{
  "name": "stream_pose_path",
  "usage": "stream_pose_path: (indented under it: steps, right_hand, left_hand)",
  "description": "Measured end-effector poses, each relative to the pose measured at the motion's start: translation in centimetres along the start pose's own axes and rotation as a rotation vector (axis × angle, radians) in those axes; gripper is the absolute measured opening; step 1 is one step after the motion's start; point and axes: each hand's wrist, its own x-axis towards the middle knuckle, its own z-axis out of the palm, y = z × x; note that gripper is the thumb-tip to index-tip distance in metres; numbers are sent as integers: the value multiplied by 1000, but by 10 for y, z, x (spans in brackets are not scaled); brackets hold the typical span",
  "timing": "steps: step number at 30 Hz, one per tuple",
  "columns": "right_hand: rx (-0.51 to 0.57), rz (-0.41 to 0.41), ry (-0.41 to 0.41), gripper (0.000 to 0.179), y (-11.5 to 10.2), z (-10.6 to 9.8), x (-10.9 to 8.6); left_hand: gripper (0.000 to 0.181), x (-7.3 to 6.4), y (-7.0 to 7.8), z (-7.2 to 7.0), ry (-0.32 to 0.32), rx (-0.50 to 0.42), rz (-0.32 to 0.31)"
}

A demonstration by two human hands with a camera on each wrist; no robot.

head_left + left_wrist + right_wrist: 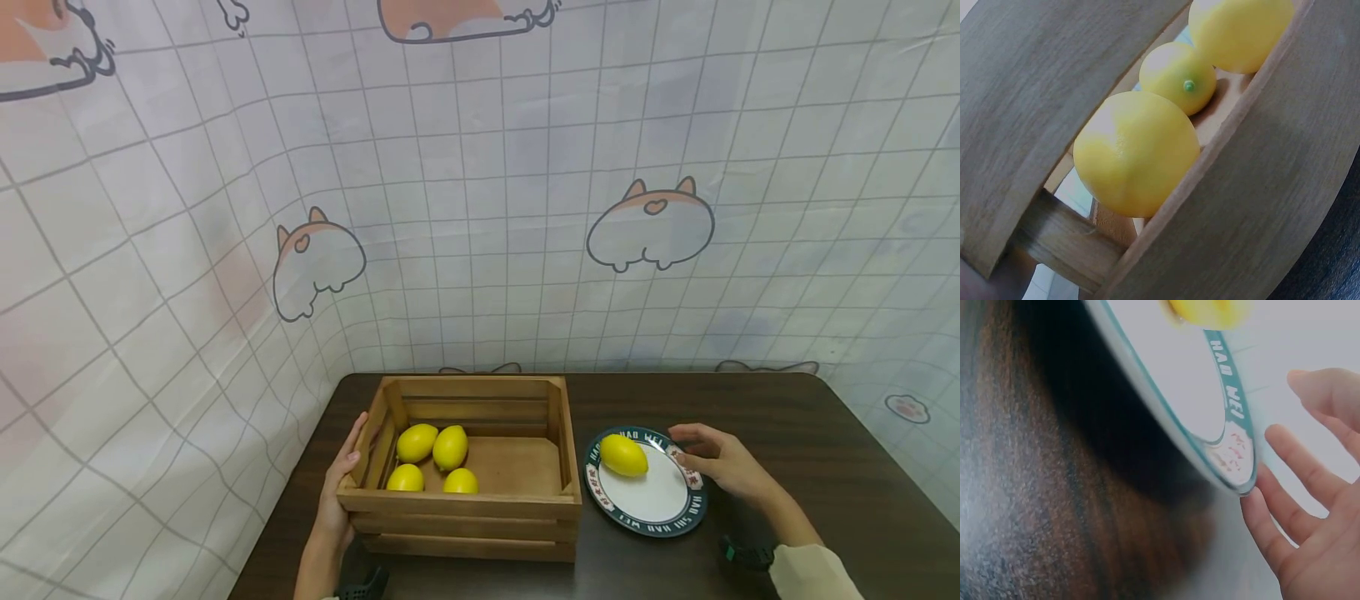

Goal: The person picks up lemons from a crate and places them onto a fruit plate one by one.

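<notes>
Four lemons (451, 448) in the crate (465, 528), one on the plate (654, 502)

The wooden crate stands on the dark table (802, 433), with the plate just beside it on the right. The left hand (336, 490) rests against the crate's left side, its fingers fairly straight along the outer wall. Four lemons lie inside in the left half, two toward the back and two near the front wall. The left wrist view shows three of them through a gap between slats, one with a green nub at its end.

The fifth lemon (623, 456) lies on its side at the upper left of the plate, partly over the rim. That rim is dark green with white lettering and pale, red-marked panels. The right hand (716, 458) is at the plate's right edge, fingers spread and thumb apart, gripping nothing; in the right wrist view, fingertips seem to touch the rim.

Dark bands (750, 555) circle both wrists, and a pale sleeve (813, 572) covers the right forearm. Behind the table hangs a white gridded cloth (480, 250) printed with cartoon animals.
</notes>
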Motion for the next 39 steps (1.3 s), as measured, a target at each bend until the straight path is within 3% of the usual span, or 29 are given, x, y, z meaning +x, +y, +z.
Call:
stream_pose_path:
  steps: [9, 18, 29, 39]
  right_hand:
    - [2, -66, 34, 45, -24, -5, -1]
    - [24, -186, 21, 36, -55, -10, -1]
    - [-35, -274, -19, 33, -96, -15, 8]
    - [30, -352, -82, 32, -131, -21, 20]
  left_hand:
    - [59, 0, 1, 0, 3, -19, -1]
    - [60, 1, 1, 1, -2, -21, 3]
    - [59, 1, 0, 0, -9, -25, 12]
    - [61, 1, 0, -1, -13, -29, 8]
